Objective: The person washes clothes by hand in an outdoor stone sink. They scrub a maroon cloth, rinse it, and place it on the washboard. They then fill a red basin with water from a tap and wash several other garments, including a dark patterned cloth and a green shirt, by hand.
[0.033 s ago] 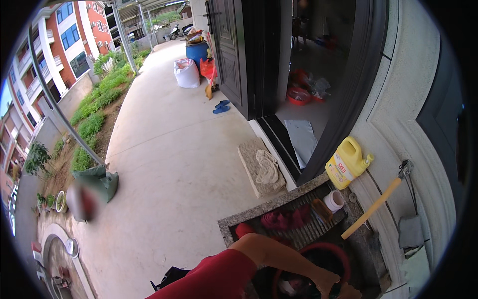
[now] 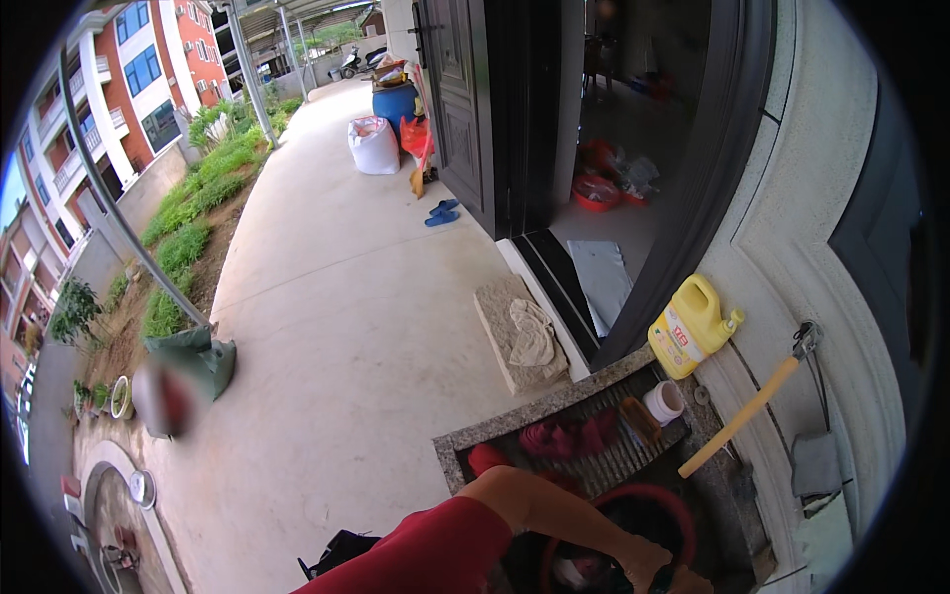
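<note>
My left hand (image 2: 687, 584) shows only in part at the lower edge, beyond a dark band (image 2: 661, 578) at the wrist. Its fingers are hidden, so what they hold cannot be seen. The left arm, in a red sleeve, reaches across a red basin (image 2: 683, 510) standing in a stone sink (image 2: 457, 436). Inside the basin are dark water and a pale, reddish bundle (image 2: 574, 571). Dark red wet cloth (image 2: 569, 436) lies on the ribbed washboard (image 2: 618, 460), next to a brown brush (image 2: 641, 420). My right hand is out of view.
A white cup (image 2: 664, 401) and yellow jug (image 2: 695, 327) stand by the sink's far right. A yellow-handled tool (image 2: 737, 421) leans near the wall. A stone step (image 2: 495, 312) bears a pale rag (image 2: 532, 335) beside the open doorway. Blue slippers (image 2: 441, 212) lie farther off.
</note>
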The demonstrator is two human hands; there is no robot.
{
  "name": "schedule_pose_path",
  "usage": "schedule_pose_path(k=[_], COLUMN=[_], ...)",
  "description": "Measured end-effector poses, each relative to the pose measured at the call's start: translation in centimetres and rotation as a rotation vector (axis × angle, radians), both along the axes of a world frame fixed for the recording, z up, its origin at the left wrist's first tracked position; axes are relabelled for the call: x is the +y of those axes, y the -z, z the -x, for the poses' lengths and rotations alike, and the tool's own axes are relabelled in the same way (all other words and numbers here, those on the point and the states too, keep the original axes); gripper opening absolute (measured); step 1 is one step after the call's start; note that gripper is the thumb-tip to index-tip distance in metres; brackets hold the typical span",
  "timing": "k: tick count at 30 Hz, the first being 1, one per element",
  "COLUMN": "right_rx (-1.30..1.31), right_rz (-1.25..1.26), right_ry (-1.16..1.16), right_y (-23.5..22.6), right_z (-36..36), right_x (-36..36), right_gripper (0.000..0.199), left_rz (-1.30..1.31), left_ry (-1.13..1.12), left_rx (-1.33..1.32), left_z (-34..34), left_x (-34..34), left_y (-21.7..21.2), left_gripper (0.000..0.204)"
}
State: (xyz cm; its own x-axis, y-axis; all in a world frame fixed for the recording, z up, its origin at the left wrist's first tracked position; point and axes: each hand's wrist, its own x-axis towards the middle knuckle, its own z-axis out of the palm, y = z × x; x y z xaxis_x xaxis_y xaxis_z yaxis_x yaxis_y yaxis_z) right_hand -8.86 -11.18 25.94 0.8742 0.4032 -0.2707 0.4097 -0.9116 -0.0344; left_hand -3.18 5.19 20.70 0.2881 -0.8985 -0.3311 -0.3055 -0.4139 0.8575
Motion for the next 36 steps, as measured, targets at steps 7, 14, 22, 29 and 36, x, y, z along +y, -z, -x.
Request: schedule_pose_path(k=[7, 14, 22, 29, 36], right_rx=[0.119, 0.416, 0.448, 0.122, -0.021], right_rz=[-0.341, -0.936, -0.913, -0.152, 0.112], right_ry=[0.161, 0.442, 0.816, 0.115, -0.023], right_y=[8.3, 14.4, 14.9, 7.4, 2.7], right_z=[1.7, 2.8, 5.7, 2.3, 1.9], right_x=[-1.8, -0.2, 2.5, 1.7, 1.5], right_gripper=[0.033, 0.02, 0.058, 0.041, 0.031], left_rz=[-0.184, 0.093, 0.111, 0.38, 0.227], left_ry=[0.041, -0.206, -0.094, -0.359, -0.308], left_rx=[-0.331, -0.573, -0.772, -0.557, -0.421], left_z=[1.9, 2.3, 1.9, 4.3, 4.9], left_x=[0.4, -0.4, 1.4, 0.7, -1.3], left_y=[2.7, 11.8, 12.5, 15.7, 11.3], left_gripper=[0.033, 0.03, 0.027, 0.049, 0.041])
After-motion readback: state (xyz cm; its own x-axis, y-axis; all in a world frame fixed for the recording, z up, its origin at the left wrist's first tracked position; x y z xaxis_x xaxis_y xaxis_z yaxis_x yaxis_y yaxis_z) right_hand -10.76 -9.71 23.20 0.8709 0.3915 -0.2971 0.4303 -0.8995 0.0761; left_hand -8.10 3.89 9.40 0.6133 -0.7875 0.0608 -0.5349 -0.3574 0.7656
